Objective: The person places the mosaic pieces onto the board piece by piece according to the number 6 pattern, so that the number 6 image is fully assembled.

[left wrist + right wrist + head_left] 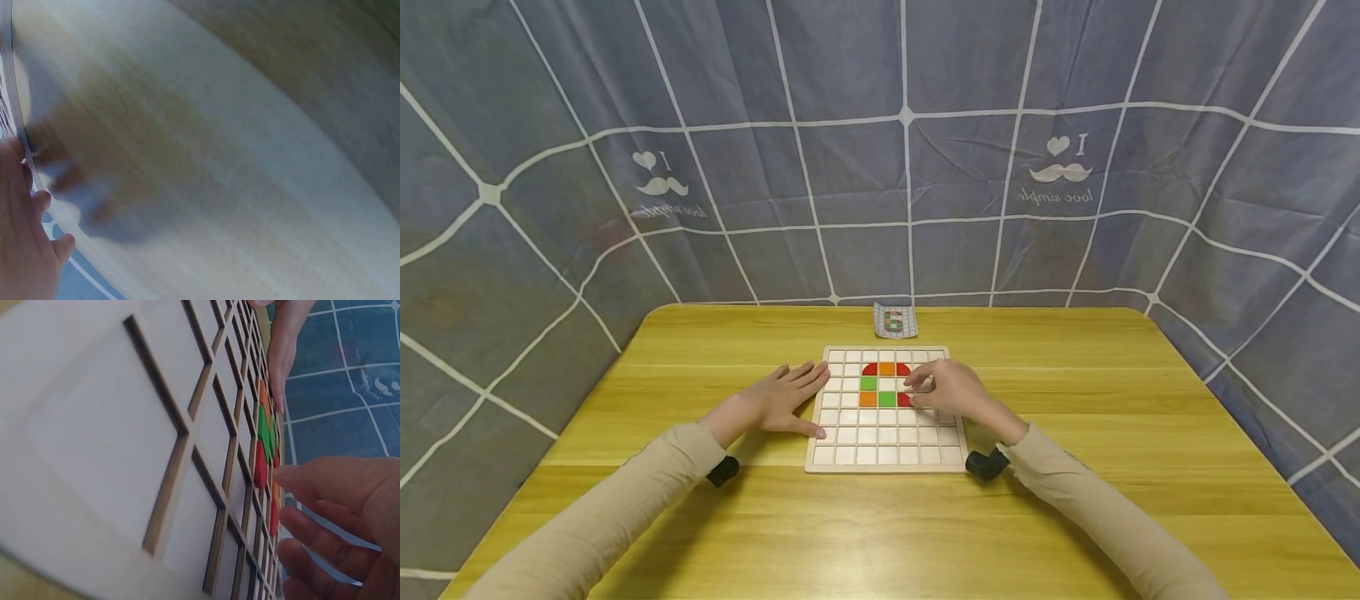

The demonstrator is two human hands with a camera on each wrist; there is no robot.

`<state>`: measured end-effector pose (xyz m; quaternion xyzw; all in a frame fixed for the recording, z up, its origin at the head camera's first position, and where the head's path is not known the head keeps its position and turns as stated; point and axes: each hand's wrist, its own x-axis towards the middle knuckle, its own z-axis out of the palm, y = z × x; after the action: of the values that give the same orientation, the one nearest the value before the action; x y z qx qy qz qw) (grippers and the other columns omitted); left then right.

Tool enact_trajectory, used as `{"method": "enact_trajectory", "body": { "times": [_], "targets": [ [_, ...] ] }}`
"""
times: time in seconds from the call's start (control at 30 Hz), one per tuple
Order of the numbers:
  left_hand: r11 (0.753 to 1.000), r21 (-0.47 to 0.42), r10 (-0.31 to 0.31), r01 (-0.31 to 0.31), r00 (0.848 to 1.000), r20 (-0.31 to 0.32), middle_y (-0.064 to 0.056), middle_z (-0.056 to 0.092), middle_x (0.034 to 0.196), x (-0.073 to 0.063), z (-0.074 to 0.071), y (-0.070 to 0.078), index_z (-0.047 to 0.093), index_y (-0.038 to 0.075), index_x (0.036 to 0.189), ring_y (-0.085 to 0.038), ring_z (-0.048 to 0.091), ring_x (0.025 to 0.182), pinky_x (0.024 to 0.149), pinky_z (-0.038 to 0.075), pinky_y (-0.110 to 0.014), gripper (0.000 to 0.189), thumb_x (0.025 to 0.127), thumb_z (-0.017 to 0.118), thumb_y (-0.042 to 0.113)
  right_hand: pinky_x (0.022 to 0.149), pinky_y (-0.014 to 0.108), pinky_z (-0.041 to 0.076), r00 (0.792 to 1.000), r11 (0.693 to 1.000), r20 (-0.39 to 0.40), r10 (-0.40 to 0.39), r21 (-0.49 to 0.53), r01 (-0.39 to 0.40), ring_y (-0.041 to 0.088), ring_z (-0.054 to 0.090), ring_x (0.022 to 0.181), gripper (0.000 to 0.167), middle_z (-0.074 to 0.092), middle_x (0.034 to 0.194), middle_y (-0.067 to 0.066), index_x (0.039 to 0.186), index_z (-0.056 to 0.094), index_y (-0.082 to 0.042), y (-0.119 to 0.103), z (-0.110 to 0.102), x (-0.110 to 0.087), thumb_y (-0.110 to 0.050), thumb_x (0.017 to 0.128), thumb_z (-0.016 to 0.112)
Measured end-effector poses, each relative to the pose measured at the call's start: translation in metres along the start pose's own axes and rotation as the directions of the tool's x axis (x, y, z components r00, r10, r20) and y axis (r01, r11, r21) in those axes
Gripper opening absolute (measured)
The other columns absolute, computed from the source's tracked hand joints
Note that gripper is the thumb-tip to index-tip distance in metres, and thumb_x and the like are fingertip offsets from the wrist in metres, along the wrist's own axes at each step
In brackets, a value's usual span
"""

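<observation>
A pale wooden grid board point(855, 457) lies on the table, with red, orange and green tiles set in some upper cells. My left hand point(778, 400) is spread flat at the board's left side, fingertips and thumb tip on its frame. In the left wrist view that hand point(25, 231) shows at the far left. Over the board's right half, my right hand point(953, 390) is bent, its thumb tip right at the lower red tile point(903, 400). The right wrist view shows the thumb and fingers point(325, 540) apart beside the red tile point(260, 465), with nothing visible between them.
A small paper card point(895, 320) with a coloured grid pattern lies behind the board. The yellow wood-grain table point(865, 533) reaches back to a grey curtain point(850, 175) with white lines. Black wrist mounts point(987, 465) sit under both forearms.
</observation>
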<state>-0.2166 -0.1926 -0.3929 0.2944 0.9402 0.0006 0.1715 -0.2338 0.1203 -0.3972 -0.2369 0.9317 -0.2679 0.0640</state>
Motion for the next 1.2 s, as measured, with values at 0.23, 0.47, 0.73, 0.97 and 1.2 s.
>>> {"method": "enact_trajectory", "body": {
  "times": [0.23,0.47,0.73,0.97,1.2],
  "targets": [
    [1.0,-0.01,-0.002,0.002,1.0,0.002,-0.011,0.004,0.163,-0.001,-0.001,0.001,0.01,0.01,0.156,-0.033,0.006,0.15,0.119,0.008,-0.058,0.102,0.085,0.051,0.07,0.058,0.024,0.043,1.0,1.0,-0.021,-0.007,0.016,0.007,0.005,0.057,0.069,0.024,0.073,0.096,-0.004,0.105,0.075,-0.017,0.013,-0.009,-0.009,-0.022,0.081,0.075],
    [1.0,0.004,-0.007,0.007,1.0,0.005,-0.01,0.004,0.163,0.0,0.0,0.0,0.01,0.01,0.156,-0.033,0.006,0.15,0.119,0.008,-0.058,0.102,0.084,0.049,0.072,0.053,0.025,0.04,0.999,0.999,-0.032,0.015,0.034,-0.014,0.008,0.056,0.064,0.025,0.072,0.095,-0.003,0.107,0.074,-0.015,0.025,-0.019,-0.019,-0.021,0.083,0.074],
    [1.0,0.006,-0.007,0.007,1.0,0.0,-0.01,0.003,0.163,0.002,0.002,-0.002,0.01,0.01,0.156,-0.033,0.006,0.15,0.119,0.009,-0.058,0.103,0.084,0.05,0.072,0.054,0.025,0.04,0.997,1.0,-0.079,-0.004,0.015,0.006,0.009,0.052,0.06,0.026,0.072,0.094,0.003,0.106,0.074,-0.012,0.043,-0.027,-0.029,-0.021,0.082,0.075],
    [1.0,0.009,-0.005,0.005,1.0,0.001,-0.011,0.004,0.163,0.002,0.002,-0.001,0.01,0.01,0.156,-0.033,0.006,0.15,0.119,0.009,-0.058,0.103,0.084,0.049,0.073,0.059,0.027,0.046,0.995,0.999,-0.101,0.017,0.03,-0.014,0.009,0.059,0.068,0.024,0.073,0.098,0.004,0.104,0.075,-0.013,0.058,-0.032,-0.04,-0.023,0.081,0.076],
    [1.0,0.0,-0.004,0.004,1.0,0.0,-0.012,0.005,0.163,0.001,0.0,0.001,0.011,0.009,0.156,-0.034,0.007,0.15,0.119,0.009,-0.059,0.102,0.085,0.05,0.071,0.057,0.025,0.046,0.994,0.998,-0.101,0.051,0.032,-0.048,0.008,0.059,0.067,0.025,0.073,0.098,0.006,0.104,0.074,-0.011,0.068,-0.038,-0.051,-0.021,0.081,0.077]
  ]
}}
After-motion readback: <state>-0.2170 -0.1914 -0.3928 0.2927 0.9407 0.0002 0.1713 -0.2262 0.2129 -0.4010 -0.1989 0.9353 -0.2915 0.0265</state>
